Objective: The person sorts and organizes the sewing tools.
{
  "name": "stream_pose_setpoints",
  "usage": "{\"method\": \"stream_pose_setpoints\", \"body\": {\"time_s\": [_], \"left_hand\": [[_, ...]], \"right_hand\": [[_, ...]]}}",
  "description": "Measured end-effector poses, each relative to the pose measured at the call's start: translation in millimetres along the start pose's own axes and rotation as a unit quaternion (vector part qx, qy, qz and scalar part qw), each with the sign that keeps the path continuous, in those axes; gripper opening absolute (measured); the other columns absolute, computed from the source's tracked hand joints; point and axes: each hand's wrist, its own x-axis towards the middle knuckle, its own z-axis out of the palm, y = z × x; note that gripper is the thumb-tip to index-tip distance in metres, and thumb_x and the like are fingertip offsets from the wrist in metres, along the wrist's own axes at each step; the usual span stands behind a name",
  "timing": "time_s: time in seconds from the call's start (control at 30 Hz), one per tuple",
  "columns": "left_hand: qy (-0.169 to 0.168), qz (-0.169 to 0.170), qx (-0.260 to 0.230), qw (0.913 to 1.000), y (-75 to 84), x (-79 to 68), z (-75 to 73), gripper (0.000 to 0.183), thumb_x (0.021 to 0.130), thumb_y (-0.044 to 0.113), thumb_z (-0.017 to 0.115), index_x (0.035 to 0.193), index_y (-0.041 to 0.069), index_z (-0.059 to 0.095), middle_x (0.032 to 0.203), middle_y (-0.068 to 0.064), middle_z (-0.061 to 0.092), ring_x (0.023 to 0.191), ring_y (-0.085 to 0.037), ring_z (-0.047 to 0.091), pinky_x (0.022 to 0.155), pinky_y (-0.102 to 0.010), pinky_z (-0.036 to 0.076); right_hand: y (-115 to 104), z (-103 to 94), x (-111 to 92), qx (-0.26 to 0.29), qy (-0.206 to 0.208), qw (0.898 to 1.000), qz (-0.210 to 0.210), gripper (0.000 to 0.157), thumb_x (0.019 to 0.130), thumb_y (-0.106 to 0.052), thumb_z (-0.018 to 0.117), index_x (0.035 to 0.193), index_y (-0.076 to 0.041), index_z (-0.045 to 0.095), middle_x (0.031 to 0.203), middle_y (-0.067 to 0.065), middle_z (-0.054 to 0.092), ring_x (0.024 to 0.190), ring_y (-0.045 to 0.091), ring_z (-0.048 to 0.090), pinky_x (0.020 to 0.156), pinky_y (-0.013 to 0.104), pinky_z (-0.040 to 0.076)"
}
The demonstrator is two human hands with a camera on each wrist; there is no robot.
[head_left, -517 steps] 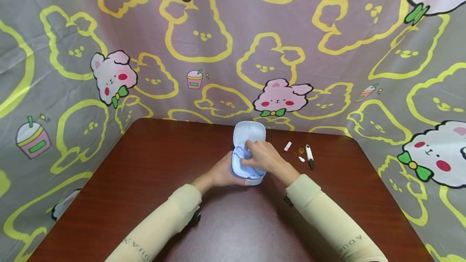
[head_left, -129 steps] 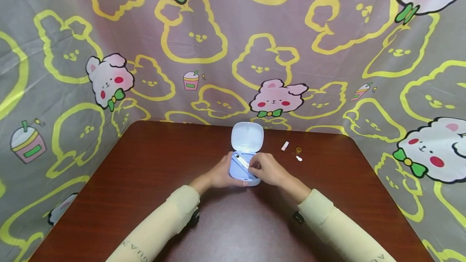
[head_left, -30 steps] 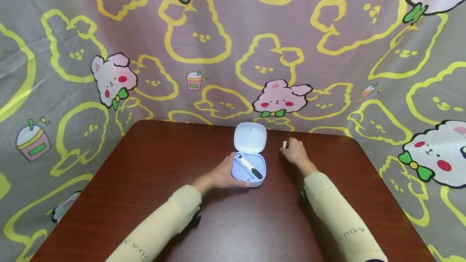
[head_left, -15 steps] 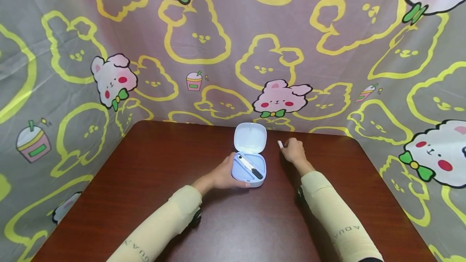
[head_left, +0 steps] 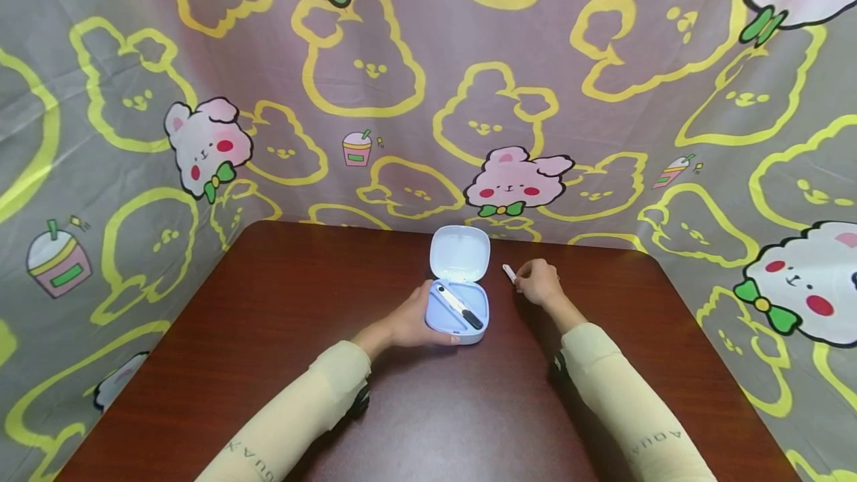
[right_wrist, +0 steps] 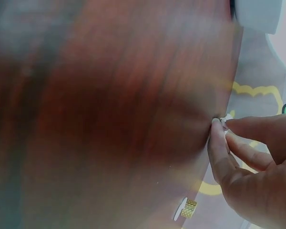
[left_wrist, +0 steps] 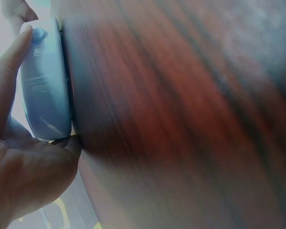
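A light blue case (head_left: 442,318) with its lid (head_left: 460,253) raised stands on the table. In its divided tray, a slim white tool with a black end (head_left: 457,303) lies slantwise. My left hand (head_left: 411,318) grips the case from the left side, thumb along its front; in the left wrist view, the case's side (left_wrist: 46,86) sits between thumb and fingers. Right of the case, my right hand (head_left: 541,285) pinches a small white stick (head_left: 509,273) between thumb and fingertips. The right wrist view shows mostly its tip, the rest hidden by fingers.
In the right wrist view a gold ring-shaped piece (right_wrist: 189,209) and a flat white piece (right_wrist: 180,210) lie near the table's far edge; the right hand hides them in the head view. A patterned curtain (head_left: 375,192) encloses the brown table (head_left: 301,281).
Earlier the white and black tool lay on the table; my right hand has placed it in the case. Since then that hand has picked up the white stick and turned it.
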Motion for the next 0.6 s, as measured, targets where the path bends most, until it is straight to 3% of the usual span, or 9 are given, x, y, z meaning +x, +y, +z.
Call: {"method": "stream_pose_setpoints", "body": {"time_s": [0.23, 0.6], "left_hand": [[0.002, 0.003, 0.003, 1.0000, -0.7, 1.5, 0.5, 0.114, 0.071, 0.046, 0.092, 0.152, 0.002, 0.026, 0.134, -0.017, 0.046, 0.121, -0.026, 0.050, 0.104, -0.044, 0.044], [0.006, 0.007, -0.005, 0.9999, 0.4, 0.0, 0.7, 0.114, 0.070, 0.045, 0.093, 0.152, 0.001, 0.027, 0.133, -0.016, 0.047, 0.120, -0.026, 0.049, 0.103, -0.044, 0.045]], "right_hand": [[-2, -0.4, -9, 0.062, -0.003, 0.998, -0.004, 0.010, 0.093, 0.001, 0.068, 0.097, 0.008, 0.073, 0.085, 0.016, 0.075, 0.076, 0.022, 0.075, 0.062, 0.026, 0.053], [-10, -2.5, -26, 0.044, 0.014, 0.998, -0.050, 0.009, 0.093, -0.003, 0.069, 0.095, 0.004, 0.074, 0.081, 0.011, 0.076, 0.075, 0.019, 0.073, 0.066, 0.030, 0.048]]}}
